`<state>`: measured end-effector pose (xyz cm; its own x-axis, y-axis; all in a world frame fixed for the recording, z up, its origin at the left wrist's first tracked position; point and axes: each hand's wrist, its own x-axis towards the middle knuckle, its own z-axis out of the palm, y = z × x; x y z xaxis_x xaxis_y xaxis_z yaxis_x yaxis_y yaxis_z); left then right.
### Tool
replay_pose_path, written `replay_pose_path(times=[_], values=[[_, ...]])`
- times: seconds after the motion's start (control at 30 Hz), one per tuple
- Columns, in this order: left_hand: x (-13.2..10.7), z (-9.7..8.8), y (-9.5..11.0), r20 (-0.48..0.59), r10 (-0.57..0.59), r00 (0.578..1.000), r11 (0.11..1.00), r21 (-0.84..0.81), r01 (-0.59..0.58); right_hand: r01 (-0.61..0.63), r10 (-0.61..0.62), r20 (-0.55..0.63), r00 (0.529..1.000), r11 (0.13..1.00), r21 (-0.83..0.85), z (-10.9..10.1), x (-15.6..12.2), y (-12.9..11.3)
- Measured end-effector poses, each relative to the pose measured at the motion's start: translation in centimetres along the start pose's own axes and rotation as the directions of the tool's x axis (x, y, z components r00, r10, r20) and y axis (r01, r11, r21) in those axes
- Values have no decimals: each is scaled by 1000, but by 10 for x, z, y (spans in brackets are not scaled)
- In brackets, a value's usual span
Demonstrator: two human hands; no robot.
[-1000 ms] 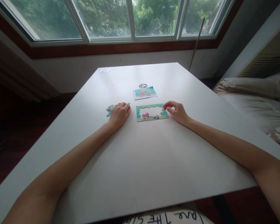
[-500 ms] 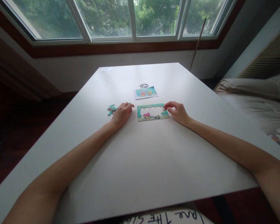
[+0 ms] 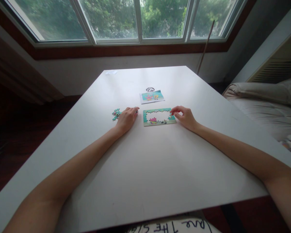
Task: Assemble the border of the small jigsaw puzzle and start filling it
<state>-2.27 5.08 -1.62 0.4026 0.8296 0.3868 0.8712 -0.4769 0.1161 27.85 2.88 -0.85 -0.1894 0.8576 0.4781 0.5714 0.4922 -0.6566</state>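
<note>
A jigsaw puzzle [image 3: 147, 124] lies flat on the white table, its border joined and a pink part filled in at the lower left inside; the middle is bare white. My right hand [image 3: 185, 116] rests at its right border, thumb and fingertips pinched together over the inner edge; whatever they hold is too small to make out. Left of the puzzle, my left hand [image 3: 126, 119] lies palm down with the fingers reaching forward, apart from the board. Loose puzzle pieces [image 3: 116, 113] lie in a teal heap beside it, partly hidden by the hand.
A picture card [image 3: 152, 96] with a similar cartoon scene lies behind the puzzle, near a dark round mark [image 3: 150, 89] on the table [image 3: 145, 168]. A thin stick [image 3: 205, 47] leans by the window. A pale couch [image 3: 254, 103] stands at the right.
My left fingers have shifted slightly near the loose pieces. My right hand stays at the puzzle's right border, and the puzzle looks the same.
</note>
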Motion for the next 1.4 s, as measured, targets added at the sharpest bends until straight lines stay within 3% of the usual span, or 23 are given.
replay_pose_path(times=[0.43,0.93,1.4], values=[[3,4,-4,-4,55,998,986,-155,-55,13,-13,1,1000,1000,-4,0,0,0],[3,3,-4,-12,74,997,988,-135,-75,15,-15,12,1000,1000,10,0,0,-1],[4,3,-3,17,-13,1000,993,-114,15,16,-16,19,1000,1000,10,-1,-1,0]])
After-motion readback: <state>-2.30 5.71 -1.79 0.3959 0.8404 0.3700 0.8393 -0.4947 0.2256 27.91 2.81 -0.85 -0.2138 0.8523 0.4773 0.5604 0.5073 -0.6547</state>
